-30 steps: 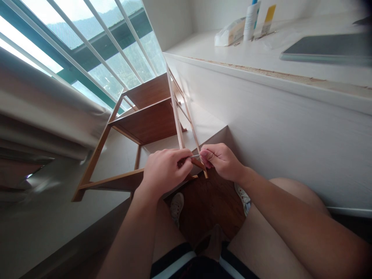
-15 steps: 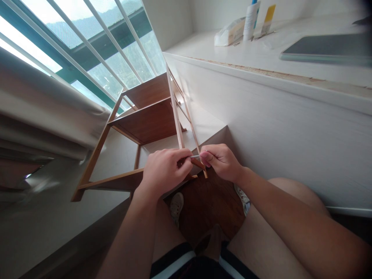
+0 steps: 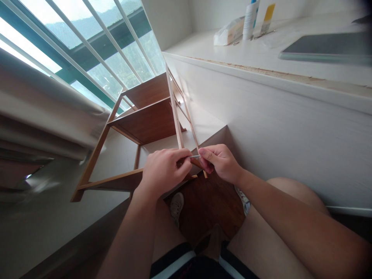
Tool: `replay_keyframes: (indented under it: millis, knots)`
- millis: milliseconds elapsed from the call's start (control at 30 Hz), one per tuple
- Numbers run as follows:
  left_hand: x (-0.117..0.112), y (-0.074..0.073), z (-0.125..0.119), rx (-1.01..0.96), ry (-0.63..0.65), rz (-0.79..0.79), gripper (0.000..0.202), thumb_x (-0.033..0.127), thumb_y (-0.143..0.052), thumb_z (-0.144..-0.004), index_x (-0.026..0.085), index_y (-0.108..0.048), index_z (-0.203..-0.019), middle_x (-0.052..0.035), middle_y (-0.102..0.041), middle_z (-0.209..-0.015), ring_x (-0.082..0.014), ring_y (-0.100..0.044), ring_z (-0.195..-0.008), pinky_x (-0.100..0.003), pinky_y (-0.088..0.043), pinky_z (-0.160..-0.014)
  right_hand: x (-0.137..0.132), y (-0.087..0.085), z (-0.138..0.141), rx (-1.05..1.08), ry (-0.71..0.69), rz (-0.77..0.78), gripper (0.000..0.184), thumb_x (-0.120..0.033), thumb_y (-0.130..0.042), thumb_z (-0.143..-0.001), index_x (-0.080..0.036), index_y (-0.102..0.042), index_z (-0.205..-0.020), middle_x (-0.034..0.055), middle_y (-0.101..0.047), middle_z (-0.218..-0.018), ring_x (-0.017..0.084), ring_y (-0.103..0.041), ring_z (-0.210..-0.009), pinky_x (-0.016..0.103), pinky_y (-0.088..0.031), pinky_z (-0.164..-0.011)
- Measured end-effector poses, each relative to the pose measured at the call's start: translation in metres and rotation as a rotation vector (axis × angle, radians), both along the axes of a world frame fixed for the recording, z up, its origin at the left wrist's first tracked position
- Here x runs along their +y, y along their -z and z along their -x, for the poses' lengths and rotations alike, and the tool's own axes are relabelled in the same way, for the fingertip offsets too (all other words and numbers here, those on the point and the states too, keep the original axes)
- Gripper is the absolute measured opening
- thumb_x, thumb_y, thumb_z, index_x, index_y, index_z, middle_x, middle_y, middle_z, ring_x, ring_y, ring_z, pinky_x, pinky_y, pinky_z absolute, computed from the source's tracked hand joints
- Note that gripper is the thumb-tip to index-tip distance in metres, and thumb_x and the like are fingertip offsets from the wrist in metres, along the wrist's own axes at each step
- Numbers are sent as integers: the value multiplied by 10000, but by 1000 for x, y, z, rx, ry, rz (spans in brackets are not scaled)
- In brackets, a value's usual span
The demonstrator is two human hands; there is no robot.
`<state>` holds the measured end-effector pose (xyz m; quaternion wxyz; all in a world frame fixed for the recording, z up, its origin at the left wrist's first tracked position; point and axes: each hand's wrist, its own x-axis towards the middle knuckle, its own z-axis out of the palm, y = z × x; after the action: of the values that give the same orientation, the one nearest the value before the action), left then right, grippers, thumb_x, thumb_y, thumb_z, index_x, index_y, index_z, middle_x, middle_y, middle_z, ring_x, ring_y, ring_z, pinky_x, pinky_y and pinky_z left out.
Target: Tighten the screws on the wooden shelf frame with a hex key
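A thin silvery metal rod [image 3: 195, 156], which looks like a hex key, spans the small gap between my two hands. My left hand [image 3: 167, 168] is closed, its thumb and forefinger pinching the rod's left end in front of the wooden shelf unit's post [image 3: 176, 116]. At the other end, my right hand [image 3: 219, 161] pinches the rod between thumb and fingers. Behind them leans the brown wooden shelf unit [image 3: 145, 118], with slatted side frames and several boards. My left hand hides part of the post and lowest board, so I cannot tell what the rod's left end meets.
At right stands a white desk [image 3: 261, 93] with a chipped front edge. On it are a dark flat device [image 3: 328, 46], a white tube [image 3: 250, 21], a yellow-topped item [image 3: 267, 17] and a plastic-wrapped pack [image 3: 228, 33]. A curtain [image 3: 43, 108] and barred window [image 3: 95, 38] are at left.
The fingers of my right hand have shifted around the rod's end: the thumb now sits higher, with other fingertips showing below. My left hand and the shelf unit look unmoved.
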<state>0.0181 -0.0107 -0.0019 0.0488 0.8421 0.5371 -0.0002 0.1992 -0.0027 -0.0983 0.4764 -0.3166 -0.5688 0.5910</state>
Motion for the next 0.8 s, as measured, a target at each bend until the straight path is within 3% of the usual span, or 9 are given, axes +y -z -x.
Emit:
replay_keyframes:
  millis: [433,533,800]
  knots:
    - [1,1,2,9,13,-21,247,354,-444,-928,319,-683,-879,44,-716,-826,-179,-591,-714,-320,-256,-594,4,4,3,125,-84,141,568,-516,-511,-977,-168,-520,-529,-24,-472,-427,89,-407,-379,252,-271,-423]
    - [1,0,1,6,17,-12,252,355,-438,-929,318,-680,-868,44,-710,-817,-177,-582,-704,-319,-245,-587,5,3,0,46,-49,42,538,-511,-507,-985,-177,-491,-564,-28,-481,-478,92,-427,-438,251,-313,-473]
    - [0,0,1,3,10,-19,262,372,-437,-929,318,-685,-865,37,-697,-786,-179,-588,-710,-325,-223,-581,10,7,-11,-248,85,-416,426,-425,-482,-1019,-172,-524,-679,-17,-489,-635,112,-440,-599,265,-345,-607]
